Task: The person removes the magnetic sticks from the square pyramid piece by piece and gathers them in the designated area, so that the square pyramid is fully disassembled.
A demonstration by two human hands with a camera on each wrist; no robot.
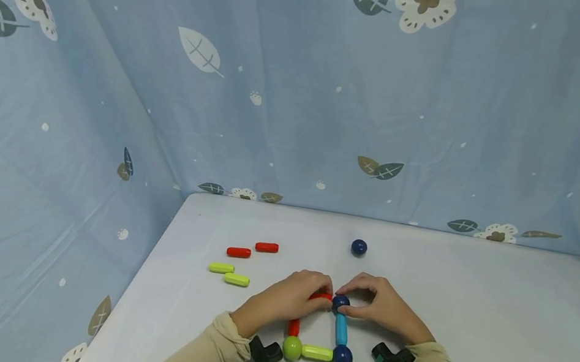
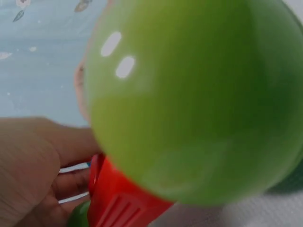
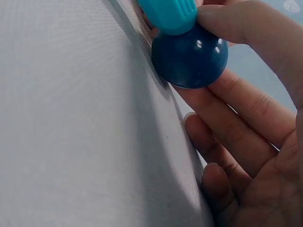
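A four-sided frame of rods and balls lies on the white table. My left hand (image 1: pixel 296 296) holds a red rod (image 1: pixel 322 296) on its far side. Thumb and fingers of my right hand (image 1: pixel 384 309) pinch a dark blue ball (image 1: pixel 341 303) at the far right corner; it meets a light blue rod (image 3: pixel 173 14) in the right wrist view. Nearer me are a green ball (image 1: pixel 292 348), a lime rod (image 1: pixel 317 353) and another dark blue ball (image 1: pixel 342 358). A second red rod (image 2: pixel 125 203) joins the green ball in the left wrist view. My left hand covers the far left corner.
Two loose red rods (image 1: pixel 238 252) and two lime rods (image 1: pixel 236 280) lie to the left on the table (image 1: pixel 474 293). One loose dark blue ball (image 1: pixel 359 247) sits farther back. A patterned blue curtain (image 1: pixel 299 114) hangs behind the table and along its left.
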